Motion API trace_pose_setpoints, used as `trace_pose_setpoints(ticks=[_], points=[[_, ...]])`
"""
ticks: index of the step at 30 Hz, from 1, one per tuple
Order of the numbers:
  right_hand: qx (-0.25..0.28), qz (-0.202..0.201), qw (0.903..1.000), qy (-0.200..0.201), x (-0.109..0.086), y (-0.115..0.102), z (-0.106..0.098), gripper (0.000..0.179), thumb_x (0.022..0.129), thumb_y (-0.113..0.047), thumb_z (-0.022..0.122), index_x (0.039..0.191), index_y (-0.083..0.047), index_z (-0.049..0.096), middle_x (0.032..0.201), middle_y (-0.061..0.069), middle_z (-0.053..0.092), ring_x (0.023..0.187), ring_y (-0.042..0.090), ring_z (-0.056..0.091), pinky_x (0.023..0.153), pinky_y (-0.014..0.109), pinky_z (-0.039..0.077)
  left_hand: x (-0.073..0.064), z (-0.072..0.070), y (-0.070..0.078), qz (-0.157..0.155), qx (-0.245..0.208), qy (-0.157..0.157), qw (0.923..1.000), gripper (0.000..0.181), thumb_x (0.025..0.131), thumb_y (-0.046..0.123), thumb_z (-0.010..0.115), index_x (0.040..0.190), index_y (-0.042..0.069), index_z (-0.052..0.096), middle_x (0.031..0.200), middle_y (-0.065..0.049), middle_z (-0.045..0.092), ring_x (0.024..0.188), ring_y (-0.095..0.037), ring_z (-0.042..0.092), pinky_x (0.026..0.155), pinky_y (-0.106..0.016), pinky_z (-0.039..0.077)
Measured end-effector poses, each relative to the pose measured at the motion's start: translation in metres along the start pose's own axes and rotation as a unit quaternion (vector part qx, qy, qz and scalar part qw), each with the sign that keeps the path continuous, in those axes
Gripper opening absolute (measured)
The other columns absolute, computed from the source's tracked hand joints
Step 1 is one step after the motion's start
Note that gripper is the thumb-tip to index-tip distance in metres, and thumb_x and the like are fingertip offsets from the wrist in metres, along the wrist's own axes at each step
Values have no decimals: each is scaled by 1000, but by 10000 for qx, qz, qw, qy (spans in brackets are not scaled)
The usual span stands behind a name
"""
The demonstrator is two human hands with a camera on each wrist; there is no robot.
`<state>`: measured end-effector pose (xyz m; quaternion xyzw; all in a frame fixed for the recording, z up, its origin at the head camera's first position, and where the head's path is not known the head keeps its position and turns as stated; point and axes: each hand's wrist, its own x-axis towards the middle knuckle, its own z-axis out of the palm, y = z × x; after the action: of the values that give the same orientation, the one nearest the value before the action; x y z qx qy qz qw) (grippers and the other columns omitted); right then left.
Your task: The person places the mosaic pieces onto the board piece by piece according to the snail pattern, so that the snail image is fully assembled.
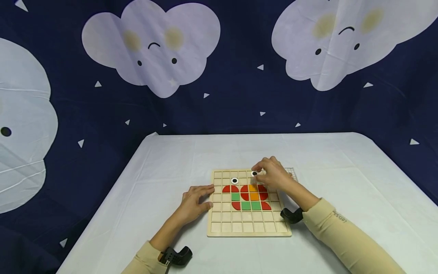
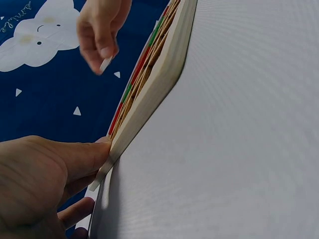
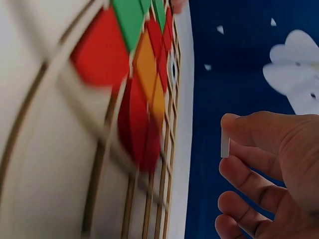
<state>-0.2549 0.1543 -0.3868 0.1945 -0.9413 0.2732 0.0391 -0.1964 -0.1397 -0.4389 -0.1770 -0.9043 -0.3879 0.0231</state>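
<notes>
A square wooden grid board lies on the table, with red quarter-circle tiles, green square tiles and orange tiles set in its middle cells. One white eye tile with a black pupil sits in the upper part of the grid. My right hand pinches a second eye tile between thumb and fingertip over the board's far side; the right wrist view shows this tile edge-on. Against the left edge of the board rest the thumb and extended fingers of my left hand.
Behind my right hand, a wire-mesh holder stands partly hidden at the board's far right corner. The white-covered table surrounds the board. A dark blue cloth with clouds hangs behind it.
</notes>
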Motion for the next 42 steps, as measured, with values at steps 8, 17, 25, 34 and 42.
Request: trace_pose_setpoints(ticks=[8, 17, 25, 34, 42], points=[[128, -358, 9989, -263, 18, -31, 25, 25, 82, -21, 72, 105, -11, 71, 96, 2, 63, 95, 21, 46, 88, 44, 36, 1, 0, -1, -6, 44, -10, 10000, 46, 81, 12, 71, 125, 8, 62, 138, 1, 55, 125, -26, 43, 96, -48, 24], [349, -134, 9976, -577, 36, -50, 46, 29, 79, -27, 75, 104, -13, 72, 98, 0, 64, 95, 20, 46, 89, 41, 38, 1, 0, 0, 13, 61, -72, 10000, 45, 81, 12, 70, 126, 9, 61, 138, 3, 55, 125, -25, 43, 97, -47, 24], [140, -156, 9975, -672, 43, -50, 57, 20, 79, -25, 76, 97, -16, 74, 89, -2, 64, 91, 19, 47, 94, 45, 36, 0, 0, -1, 0, 62, -71, 10000, 45, 81, 13, 71, 125, 9, 62, 137, 4, 55, 125, -25, 43, 97, -47, 24], [-70, -141, 9970, -763, 46, -49, 61, 17, 81, -25, 74, 95, -17, 74, 86, -3, 63, 91, 19, 49, 94, 47, 37, 0, 0, 0, 18, 51, -63, 10000, 45, 81, 13, 71, 126, 9, 61, 137, 4, 55, 125, -25, 43, 97, -47, 24], [-115, -202, 9967, -783, 47, -48, 62, 16, 80, -25, 74, 94, -16, 74, 85, -3, 62, 89, 19, 48, 92, 46, 37, 0, -1, -1, 52, 36, -88, 9999, 45, 82, 13, 70, 126, 8, 61, 138, 4, 55, 124, -25, 43, 96, -47, 23]])
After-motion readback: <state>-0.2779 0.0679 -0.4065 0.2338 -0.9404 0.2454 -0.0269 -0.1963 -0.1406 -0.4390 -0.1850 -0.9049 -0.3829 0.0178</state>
